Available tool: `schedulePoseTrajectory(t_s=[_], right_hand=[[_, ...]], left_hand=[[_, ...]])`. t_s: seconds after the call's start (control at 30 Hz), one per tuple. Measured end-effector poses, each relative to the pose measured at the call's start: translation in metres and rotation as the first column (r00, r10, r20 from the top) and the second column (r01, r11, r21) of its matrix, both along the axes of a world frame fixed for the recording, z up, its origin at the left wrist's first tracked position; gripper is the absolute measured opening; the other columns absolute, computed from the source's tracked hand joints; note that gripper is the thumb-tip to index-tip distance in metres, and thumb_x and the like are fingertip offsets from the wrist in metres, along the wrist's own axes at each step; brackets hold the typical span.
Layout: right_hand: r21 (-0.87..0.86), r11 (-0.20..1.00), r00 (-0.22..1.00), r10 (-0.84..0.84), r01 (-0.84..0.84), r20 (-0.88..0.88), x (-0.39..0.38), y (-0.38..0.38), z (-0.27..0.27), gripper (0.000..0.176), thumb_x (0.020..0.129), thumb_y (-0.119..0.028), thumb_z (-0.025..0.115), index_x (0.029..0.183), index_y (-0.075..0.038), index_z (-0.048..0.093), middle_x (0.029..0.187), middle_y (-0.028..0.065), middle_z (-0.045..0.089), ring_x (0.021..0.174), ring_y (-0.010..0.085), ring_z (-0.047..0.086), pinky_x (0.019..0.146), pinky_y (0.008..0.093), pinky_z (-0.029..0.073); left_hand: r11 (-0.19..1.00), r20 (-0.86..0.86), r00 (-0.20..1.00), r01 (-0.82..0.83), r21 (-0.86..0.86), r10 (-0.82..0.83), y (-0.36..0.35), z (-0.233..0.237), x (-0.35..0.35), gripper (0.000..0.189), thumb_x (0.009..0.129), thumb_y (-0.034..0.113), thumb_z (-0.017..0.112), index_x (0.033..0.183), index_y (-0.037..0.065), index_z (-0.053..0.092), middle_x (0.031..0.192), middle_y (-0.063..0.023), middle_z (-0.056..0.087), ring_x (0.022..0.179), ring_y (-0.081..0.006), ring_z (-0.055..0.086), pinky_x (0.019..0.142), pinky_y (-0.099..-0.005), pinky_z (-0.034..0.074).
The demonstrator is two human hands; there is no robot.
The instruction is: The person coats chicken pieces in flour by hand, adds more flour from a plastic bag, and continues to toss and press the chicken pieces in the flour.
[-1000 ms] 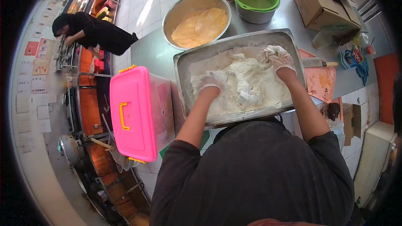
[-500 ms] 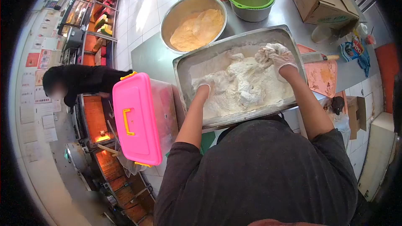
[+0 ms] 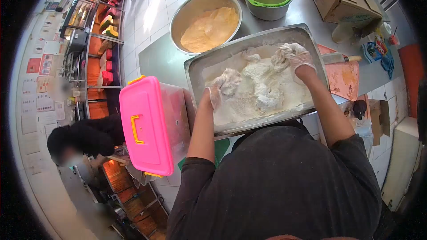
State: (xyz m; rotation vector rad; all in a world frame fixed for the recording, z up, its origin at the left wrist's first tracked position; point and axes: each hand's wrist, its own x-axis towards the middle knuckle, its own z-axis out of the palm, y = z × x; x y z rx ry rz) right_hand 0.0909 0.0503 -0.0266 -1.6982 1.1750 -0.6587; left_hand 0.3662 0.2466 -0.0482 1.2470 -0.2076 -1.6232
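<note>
A large metal tray (image 3: 192,78) in front of me holds white flour (image 3: 238,109) and several flour-coated pieces, perhaps raw meat. My left hand (image 3: 214,94), in a clear glove, is closed on a lumpy flour-coated piece (image 3: 231,81) at the tray's left side. On the right, my gloved right hand (image 3: 302,60) grips another flour-coated piece (image 3: 283,58) near the far right corner. Between the hands lie a big floured piece (image 3: 266,90) and a smaller one (image 3: 252,57). Flour covers much of both gloves.
Behind the tray stand a steel bowl (image 3: 175,29) of orange-yellow food and a green colander (image 3: 288,0) in a pot. A knife (image 3: 333,58) lies on a pink board (image 3: 344,82) to the right, below a cardboard box (image 3: 340,6). A pink-lidded bin (image 3: 151,151) is at left; a co-worker (image 3: 89,138) bends beyond it.
My left hand has come up out of the flour, lifting a coated piece. The right hand stays nearly in place with its piece. The co-worker at left has shifted toward the bottom of the view.
</note>
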Motion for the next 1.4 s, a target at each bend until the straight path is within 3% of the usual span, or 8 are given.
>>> schedulePoseTrajectory(t_s=[0.4,0.5,0.63,0.73,1.0,1.13,1.2,1.4], right_hand=[[-0.055,0.994,0.952,0.073,-0.094,-0.298,0.061,0.035,0.027,0.027,0.086,-0.030,0.056,0.101,-0.010,0.065,0.098,0.0173,0.066,0.091,0.0325,0.064,0.080,0.0396,0.049],[-0.083,0.977,0.914,0.151,-0.195,-0.376,0.067,0.041,0.012,0.027,0.087,-0.031,0.055,0.100,-0.010,0.066,0.099,0.0165,0.066,0.092,0.0321,0.063,0.081,0.0387,0.049],[-0.126,0.955,0.928,0.222,-0.269,-0.299,0.065,0.029,0.012,0.029,0.088,-0.034,0.054,0.099,-0.010,0.066,0.099,0.0171,0.065,0.093,0.0325,0.062,0.081,0.0386,0.048],[-0.237,0.954,0.980,0.159,-0.182,-0.116,0.036,0.005,-0.001,0.023,0.087,-0.027,0.059,0.101,-0.010,0.066,0.094,0.0122,0.067,0.087,0.0268,0.063,0.078,0.0355,0.049],[-0.103,0.857,0.852,0.476,-0.505,-0.216,-0.017,0.005,0.018,0.025,0.085,-0.019,0.067,0.106,-0.007,0.065,0.099,0.0084,0.069,0.085,0.0171,0.062,0.080,0.0311,0.049],[0.249,0.859,0.517,0.476,-0.448,-0.711,-0.021,0.008,0.003,0.027,0.080,-0.015,0.065,0.105,-0.005,0.067,0.101,0.0181,0.067,0.094,0.0284,0.063,0.084,0.0348,0.047],[0.418,0.396,0.003,0.728,-0.817,-0.685,-0.038,0.017,-0.040,0.028,0.079,-0.020,0.064,0.101,-0.004,0.069,0.101,0.0214,0.065,0.091,0.0353,0.062,0.081,0.0395,0.047],[0.510,0.356,-0.003,0.818,-0.783,-0.576,-0.023,0.055,-0.042,0.039,0.077,-0.034,0.067,0.099,-0.002,0.067,0.097,0.0193,0.067,0.081,0.0328,0.063,0.074,0.0403,0.047]], left_hand=[[0.990,0.508,0.850,-0.123,-0.067,0.140,-0.036,-0.023,-0.067,0.046,0.100,0.042,0.033,0.126,0.010,0.054,0.118,-0.0104,0.059,0.102,-0.0271,0.058,0.086,-0.0352,0.049],[0.959,0.933,0.238,0.159,0.237,-0.270,-0.064,0.061,-0.091,0.039,0.099,0.031,0.036,0.120,0.006,0.057,0.115,-0.0163,0.062,0.099,-0.0344,0.060,0.085,-0.0373,0.049],[0.935,0.976,-0.209,0.353,0.016,0.062,-0.056,-0.060,-0.058,0.037,0.090,0.027,0.048,0.115,0.003,0.060,0.111,-0.0214,0.062,0.100,-0.0358,0.061,0.087,-0.0438,0.048],[0.861,0.897,-0.078,0.256,0.439,-0.434,-0.039,-0.050,-0.022,0.040,0.088,0.029,0.049,0.115,0.001,0.058,0.109,-0.0264,0.061,0.100,-0.0395,0.060,0.089,-0.0424,0.046],[0.956,0.849,0.481,-0.068,0.285,-0.219,0.000,0.007,-0.006,0.041,0.088,0.024,0.048,0.123,0.006,0.055,0.116,-0.0225,0.060,0.106,-0.0368,0.058,0.091,-0.0398,0.045],[0.943,0.897,0.290,0.088,0.322,-0.333,0.009,0.023,-0.008,0.040,0.086,0.013,0.047,0.124,0.012,0.057,0.122,-0.0165,0.058,0.108,-0.0356,0.056,0.093,-0.0383,0.044],[0.961,0.899,0.338,0.074,0.268,-0.277,0.014,0.009,-0.007,0.038,0.087,0.014,0.046,0.122,0.012,0.058,0.120,-0.0176,0.059,0.107,-0.0367,0.056,0.093,-0.0394,0.044],[0.914,0.862,0.340,-0.017,0.406,-0.377,0.016,-0.028,-0.002,0.036,0.088,0.027,0.051,0.113,0.004,0.061,0.107,-0.0233,0.062,0.099,-0.0383,0.060,0.087,-0.0421,0.046]])
